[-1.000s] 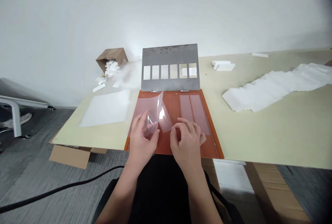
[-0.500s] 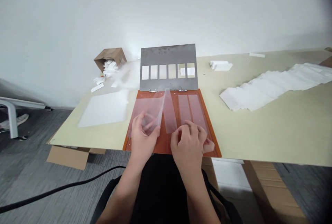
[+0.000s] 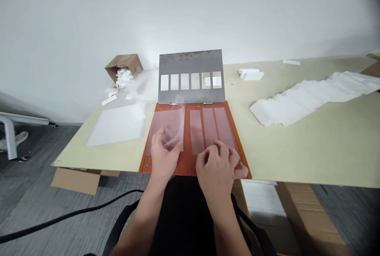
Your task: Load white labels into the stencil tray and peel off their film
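An orange board (image 3: 187, 161) lies in front of me, with a grey metal plate hinged at its back edge. This plate (image 3: 190, 64) stands raised and has a row of rectangular cut-outs. My left hand (image 3: 164, 155) is on the left half of the board, its thumb and fingers closed around a bent clear plastic film (image 3: 177, 123). Several translucent film strips (image 3: 197, 131) lie side by side on the right half. Over their near ends, my right hand (image 3: 218, 161) rests with curled fingers; its fingertips are partly hidden, so what they grip is unclear.
To the left lies a stack of translucent sheets (image 3: 117, 125). Behind it, a tipped cardboard box (image 3: 126, 64) spills white scraps. Small white blocks (image 3: 251, 74) sit at the back right. A long fanned row of white sheets (image 3: 308, 99) covers part of the right side.
The clear film has swung left and down, away from the strip at the middle, which now lies uncovered. My left hand has barely shifted; the right hand stays over the strips.
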